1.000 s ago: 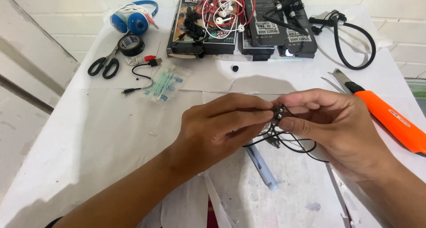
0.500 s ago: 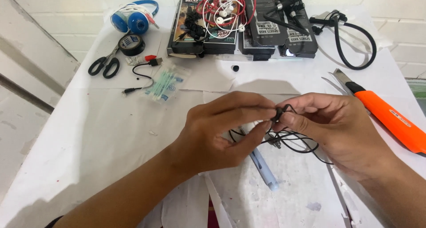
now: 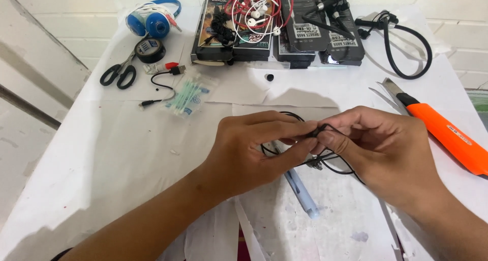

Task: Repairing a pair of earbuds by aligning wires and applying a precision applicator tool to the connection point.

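Both hands meet over the middle of the white table (image 3: 101,154). My left hand (image 3: 254,151) and my right hand (image 3: 378,149) pinch the same thin black earphone cable (image 3: 333,162) between thumbs and fingertips; a small black earbud piece sits where the fingertips touch. Loops of the cable hang under the hands onto the paper. A translucent pen-like tube (image 3: 301,192) lies just below the fingers.
An orange utility knife (image 3: 447,136) lies at the right. At the back are black boxes (image 3: 279,24) with red and white earphones (image 3: 256,4), a black neckband headset (image 3: 401,42), blue headphones (image 3: 152,22), black tape roll (image 3: 149,50), scissors (image 3: 118,74), cotton swabs (image 3: 187,96).
The hands have shifted slightly down and the fingertips have closed tighter on the cable; more of the cable loop now shows above the left fingers.
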